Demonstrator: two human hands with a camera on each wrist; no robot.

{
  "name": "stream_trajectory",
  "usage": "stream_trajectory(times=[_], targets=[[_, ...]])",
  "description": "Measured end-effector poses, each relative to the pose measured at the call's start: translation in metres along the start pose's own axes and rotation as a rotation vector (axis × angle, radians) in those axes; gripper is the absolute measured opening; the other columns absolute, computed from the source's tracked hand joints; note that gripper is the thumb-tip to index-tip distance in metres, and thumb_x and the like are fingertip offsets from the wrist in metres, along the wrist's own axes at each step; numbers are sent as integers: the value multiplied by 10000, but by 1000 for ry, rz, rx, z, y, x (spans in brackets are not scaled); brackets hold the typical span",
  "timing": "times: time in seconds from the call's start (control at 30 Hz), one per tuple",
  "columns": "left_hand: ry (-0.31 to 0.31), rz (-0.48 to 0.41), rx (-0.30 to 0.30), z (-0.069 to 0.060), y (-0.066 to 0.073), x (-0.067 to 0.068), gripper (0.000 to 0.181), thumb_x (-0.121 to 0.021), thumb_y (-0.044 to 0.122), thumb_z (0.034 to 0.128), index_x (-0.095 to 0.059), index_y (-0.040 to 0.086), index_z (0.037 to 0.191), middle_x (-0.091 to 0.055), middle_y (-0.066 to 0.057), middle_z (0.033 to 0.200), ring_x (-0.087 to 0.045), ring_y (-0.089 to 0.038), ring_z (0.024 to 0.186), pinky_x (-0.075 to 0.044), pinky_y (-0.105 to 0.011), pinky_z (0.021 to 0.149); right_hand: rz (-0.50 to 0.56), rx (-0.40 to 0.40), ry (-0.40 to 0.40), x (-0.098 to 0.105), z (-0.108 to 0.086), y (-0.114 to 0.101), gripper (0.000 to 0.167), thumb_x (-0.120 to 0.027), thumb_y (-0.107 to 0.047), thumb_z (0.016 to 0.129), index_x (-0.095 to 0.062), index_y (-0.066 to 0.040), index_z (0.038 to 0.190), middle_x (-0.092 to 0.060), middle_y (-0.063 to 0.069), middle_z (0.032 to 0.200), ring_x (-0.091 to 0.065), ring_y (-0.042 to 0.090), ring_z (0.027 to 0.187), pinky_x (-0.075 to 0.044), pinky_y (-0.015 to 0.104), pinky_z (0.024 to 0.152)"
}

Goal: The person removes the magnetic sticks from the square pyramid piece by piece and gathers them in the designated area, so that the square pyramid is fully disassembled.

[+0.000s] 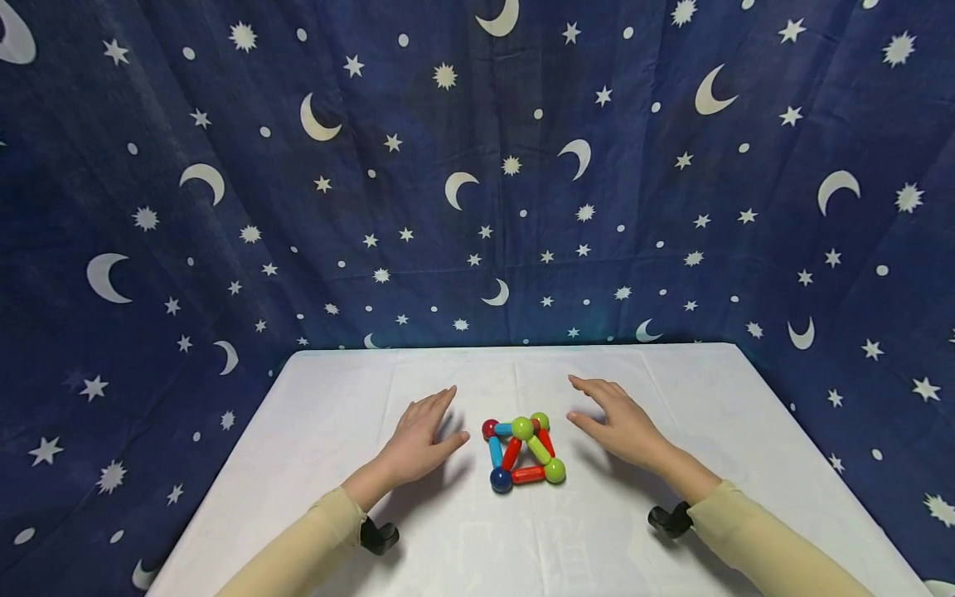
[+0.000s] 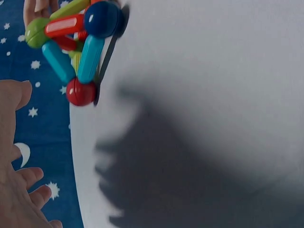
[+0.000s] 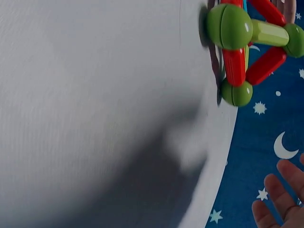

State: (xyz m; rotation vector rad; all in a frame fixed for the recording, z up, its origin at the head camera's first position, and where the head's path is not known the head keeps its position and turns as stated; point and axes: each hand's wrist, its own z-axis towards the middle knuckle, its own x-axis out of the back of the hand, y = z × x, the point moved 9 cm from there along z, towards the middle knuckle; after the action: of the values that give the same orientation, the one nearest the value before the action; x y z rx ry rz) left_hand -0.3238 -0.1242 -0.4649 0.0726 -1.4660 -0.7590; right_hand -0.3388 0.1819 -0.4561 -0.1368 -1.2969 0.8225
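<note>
A pyramid of coloured rods and balls (image 1: 528, 474) stands on the white table between my two hands. Its balls are green, red and dark blue, and its rods red, light blue and green. To its left, my left hand (image 1: 419, 439) hovers with fingers extended, touching nothing. My right hand (image 1: 622, 423) is held on the other side, fingers also straight and apart from it. In the left wrist view the dark blue ball (image 2: 101, 19) and red ball (image 2: 81, 92) show. The right wrist view shows its green balls (image 3: 230, 27) and red rods.
The table (image 1: 336, 390) has a white cloth with faint creases. Behind and beside it hangs a dark blue curtain (image 1: 418, 207) with moons and stars. A black wrist strap (image 1: 379, 537) sits on the left sleeve, another (image 1: 670, 520) on the right.
</note>
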Motion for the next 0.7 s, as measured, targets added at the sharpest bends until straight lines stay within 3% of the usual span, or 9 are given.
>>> stream_trajectory(times=[0.17, 0.33, 0.43, 0.7], targets=[[5, -34, -11, 0, 11, -7, 790, -627, 480, 993, -298, 126, 1618, -452, -108, 1546, -368, -327, 1441, -234, -542, 1183, 8, -1, -28, -10, 3, -7, 640, -640, -506, 991, -491, -188, 1527, -607, 13, 1361, -509, 276, 1307, -422, 575, 1041], [6, -124, -5, -2, 20, -15, 759, -647, 433, 993, -320, 137, 1610, -536, -69, 1454, -428, -309, 1377, -332, -524, 1136, 48, -21, -52, -19, 6, -12, 571, -689, -403, 985, -529, -209, 1498, -621, -27, 1327, -554, 234, 1241, -452, 552, 1015], [9, -172, -9, -1, 26, -20, 716, -649, 398, 999, -353, 125, 1592, -572, -65, 1388, -465, -294, 1316, -383, -515, 1092, 84, -32, -67, -23, 7, -14, 558, -684, -423, 985, -550, -211, 1483, -621, -45, 1335, -550, 221, 1242, -457, 537, 1015], [18, -248, 2, -1, 37, -34, 607, -649, 388, 1001, -469, 106, 1507, -627, -26, 1245, -536, -230, 1131, -471, -406, 904, 289, -50, -112, -35, 11, -20, 473, -719, -307, 975, -613, -189, 1420, -654, -24, 1325, -571, 299, 1173, -495, 453, 930]])
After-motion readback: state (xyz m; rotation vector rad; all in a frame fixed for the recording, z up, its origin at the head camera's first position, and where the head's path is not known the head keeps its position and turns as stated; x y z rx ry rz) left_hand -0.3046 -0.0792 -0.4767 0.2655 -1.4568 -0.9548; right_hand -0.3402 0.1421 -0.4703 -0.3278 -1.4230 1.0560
